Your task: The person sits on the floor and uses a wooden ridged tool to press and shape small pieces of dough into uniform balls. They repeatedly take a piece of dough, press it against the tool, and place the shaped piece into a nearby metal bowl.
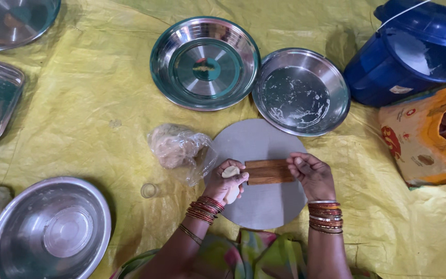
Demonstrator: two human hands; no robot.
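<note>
My left hand (227, 183) grips a small pale lump of dough (231, 172) and presses it against the left end of a brown ridged wooden comb board (268, 171). My right hand (312, 174) holds the right end of that board with bent fingers. The board lies on a round grey slab (264, 201) on the yellow sheet (99, 103). Both wrists wear stacks of red and gold bangles.
A clear plastic bag of dough (177, 147) lies left of the slab, near a small glass (149, 190). Steel plates (205, 63) (301, 91) sit beyond, a steel bowl (50, 229) at lower left, more steel dishes upper left. A blue lidded bucket (414, 49) and patterned bag (429, 137) are right.
</note>
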